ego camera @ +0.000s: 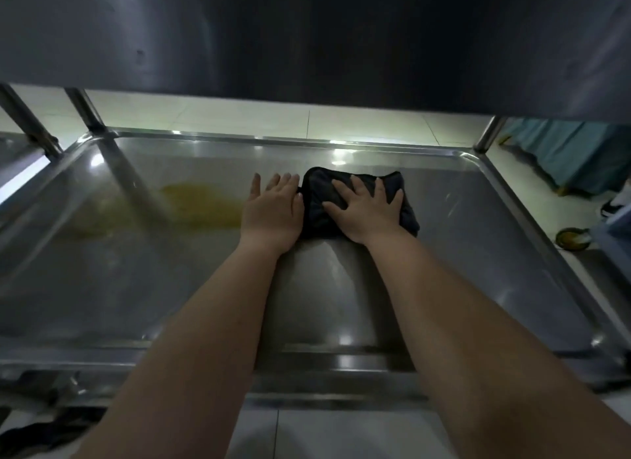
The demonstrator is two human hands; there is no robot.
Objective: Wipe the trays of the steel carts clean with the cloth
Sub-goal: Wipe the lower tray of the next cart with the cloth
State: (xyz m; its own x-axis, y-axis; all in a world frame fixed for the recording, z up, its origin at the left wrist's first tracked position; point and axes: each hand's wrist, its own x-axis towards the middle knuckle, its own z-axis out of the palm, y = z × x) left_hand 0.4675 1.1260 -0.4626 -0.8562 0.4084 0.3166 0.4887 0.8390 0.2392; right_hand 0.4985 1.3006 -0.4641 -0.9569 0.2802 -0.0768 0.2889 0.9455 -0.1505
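A wide steel cart tray fills the view under the dark underside of an upper tray. A folded black cloth lies on the tray near its far middle. My right hand presses flat on the cloth with fingers spread. My left hand rests flat on the bare steel just left of the cloth, its edge touching the cloth. A yellow-brown smear stains the tray left of my left hand.
Steel cart posts rise at the far left and far right. A second cart's tray edge shows at the left. White floor tiles lie beyond. A teal cloth-covered object and a small yellow-green dish are on the floor at the right.
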